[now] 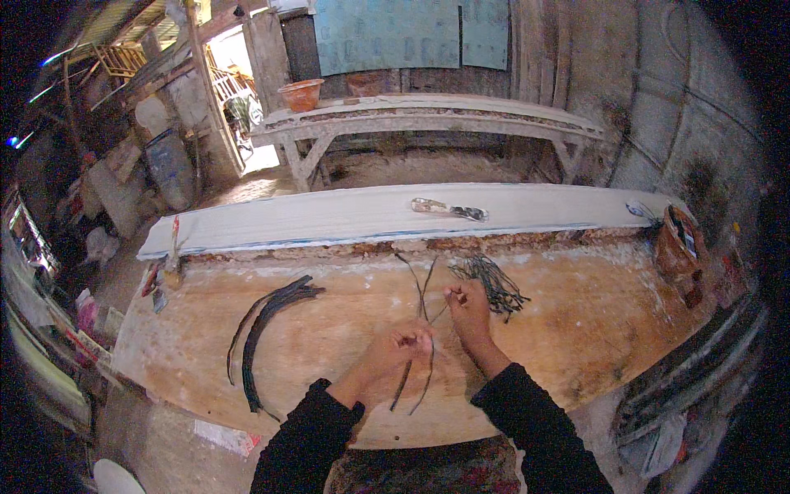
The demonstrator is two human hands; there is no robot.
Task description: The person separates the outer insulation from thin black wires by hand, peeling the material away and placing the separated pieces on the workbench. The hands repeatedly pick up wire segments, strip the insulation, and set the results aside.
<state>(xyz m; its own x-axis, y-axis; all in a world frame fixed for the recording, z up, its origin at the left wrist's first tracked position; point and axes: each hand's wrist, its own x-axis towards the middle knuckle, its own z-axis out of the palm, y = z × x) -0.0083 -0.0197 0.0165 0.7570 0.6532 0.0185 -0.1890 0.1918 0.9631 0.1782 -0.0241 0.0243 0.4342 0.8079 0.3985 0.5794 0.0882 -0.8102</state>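
Observation:
Two long, thin dark strips (424,295) cross each other on the brown wooden tabletop (329,362), their lower ends lying toward me. My left hand (401,342) is closed around the strips near their middle. Just up and to the right, my right hand (469,303) pinches the end of a thin strip that runs between both hands. Beyond the right hand spreads a pile of short dark strips (494,284). A curved bundle of longer dark strips (267,337) lies on the left of the tabletop. I cannot tell what material the strips are.
A raised white board (329,216) runs along the table's far edge, with a stained hand tool (448,209) on it. At the right end stands a brown container (679,243). A brush (174,255) stands at the left. Behind are a long bench (428,107) and an orange basin (302,95).

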